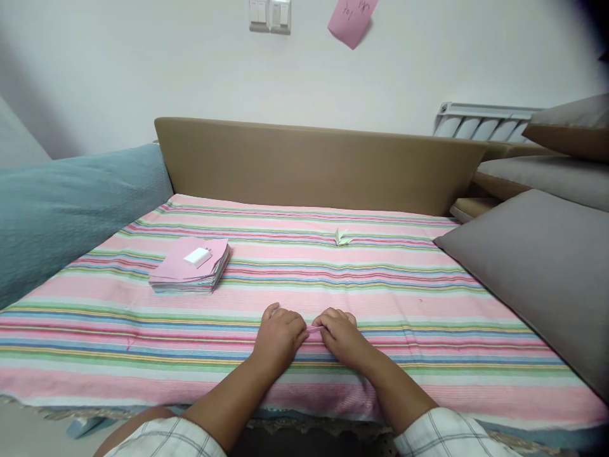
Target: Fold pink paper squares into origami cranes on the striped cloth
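Observation:
My left hand [280, 335] and my right hand [341, 334] rest close together on the striped cloth [404, 298], fingers curled down. Between them they press a small pink piece of paper [314, 331], mostly hidden under the fingers. A stack of pink paper squares [190, 274] lies to the far left of my hands, with a small white object [196, 256] on top. A small pale folded paper figure [342, 237] sits on the cloth farther back, beyond my hands.
A tan headboard [314, 162] runs along the back. A teal blanket [61, 209] lies at the left, and grey cushions [537, 266] are piled at the right. A pink note [351, 19] and wall switches [270, 14] are on the wall.

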The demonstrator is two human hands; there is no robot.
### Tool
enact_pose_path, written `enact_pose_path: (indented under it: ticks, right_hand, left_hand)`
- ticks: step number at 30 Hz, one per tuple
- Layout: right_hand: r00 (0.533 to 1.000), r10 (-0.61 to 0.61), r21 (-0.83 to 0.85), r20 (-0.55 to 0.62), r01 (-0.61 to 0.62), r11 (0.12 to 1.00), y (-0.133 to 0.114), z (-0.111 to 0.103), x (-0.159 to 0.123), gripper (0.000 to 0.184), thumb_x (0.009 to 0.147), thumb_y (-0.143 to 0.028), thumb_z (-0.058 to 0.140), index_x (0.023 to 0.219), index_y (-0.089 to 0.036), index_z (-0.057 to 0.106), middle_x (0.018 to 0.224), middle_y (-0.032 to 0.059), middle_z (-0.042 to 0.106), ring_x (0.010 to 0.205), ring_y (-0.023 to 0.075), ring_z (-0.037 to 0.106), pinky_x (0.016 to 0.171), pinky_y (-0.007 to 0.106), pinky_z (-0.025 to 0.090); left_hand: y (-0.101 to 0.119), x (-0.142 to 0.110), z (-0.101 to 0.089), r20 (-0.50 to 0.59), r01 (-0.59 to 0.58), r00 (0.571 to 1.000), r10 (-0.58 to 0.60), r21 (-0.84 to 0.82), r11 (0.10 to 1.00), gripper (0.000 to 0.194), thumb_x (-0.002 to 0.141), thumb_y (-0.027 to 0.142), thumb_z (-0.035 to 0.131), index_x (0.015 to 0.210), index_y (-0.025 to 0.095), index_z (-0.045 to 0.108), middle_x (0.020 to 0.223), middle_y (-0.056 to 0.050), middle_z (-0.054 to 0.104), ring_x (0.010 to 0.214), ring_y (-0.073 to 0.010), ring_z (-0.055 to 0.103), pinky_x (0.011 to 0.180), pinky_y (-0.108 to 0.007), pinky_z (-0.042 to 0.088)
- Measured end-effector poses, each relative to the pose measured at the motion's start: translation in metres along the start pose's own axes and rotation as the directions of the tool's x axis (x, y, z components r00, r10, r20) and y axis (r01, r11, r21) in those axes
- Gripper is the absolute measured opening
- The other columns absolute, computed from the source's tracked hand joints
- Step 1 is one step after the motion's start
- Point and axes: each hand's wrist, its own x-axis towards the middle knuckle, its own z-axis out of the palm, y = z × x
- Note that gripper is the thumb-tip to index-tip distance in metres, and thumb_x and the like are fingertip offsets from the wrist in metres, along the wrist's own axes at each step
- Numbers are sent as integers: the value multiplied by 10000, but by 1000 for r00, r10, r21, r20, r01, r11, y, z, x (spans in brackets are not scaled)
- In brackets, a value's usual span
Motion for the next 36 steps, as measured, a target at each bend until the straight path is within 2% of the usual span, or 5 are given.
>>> enact_pose_path:
  ticks: [4,8,22,31,36]
  right_hand:
    - [1000,20,37,-5,-20,999,-5,-3,0,174,833,-216,449,848,-251,619,913,6,599,920,178,499,841,355,267]
    - [998,55,37,-44,-53,998,-7,-2,3,254,879,-305,411,747,-231,615,842,-5,598,868,161,506,798,330,263]
    - [974,227,36,-23,-227,973,-15,-2,15,241,786,-312,494,607,-200,610,731,-16,598,788,145,502,733,301,231]
    - [976,200,41,-88,-198,979,-11,2,18,141,769,-307,556,679,-205,590,715,-33,617,730,135,523,730,300,267]
    - [980,108,48,-165,-101,994,-5,-2,13,61,781,-258,575,761,-230,626,868,3,626,887,175,531,789,320,313]
  left_hand:
    - [0,2,-2,61,33,998,-31,-25,999,88,782,271,613,722,208,600,741,18,646,747,-162,549,900,-393,286]
    - [0,1,-1,59,39,998,-38,-23,999,84,774,270,623,723,207,601,748,15,644,752,-163,542,905,-397,283]
    - [1,-2,5,-148,-106,983,106,10,994,152,799,197,580,669,240,646,701,10,592,716,-143,468,898,-389,307]
    - [0,-5,3,-61,-153,986,153,5,988,154,824,150,531,733,241,615,756,45,663,735,-127,525,955,-411,241]
    - [-1,-6,1,18,-134,991,134,5,991,152,822,141,516,746,235,608,710,42,652,722,-128,543,975,-415,230]
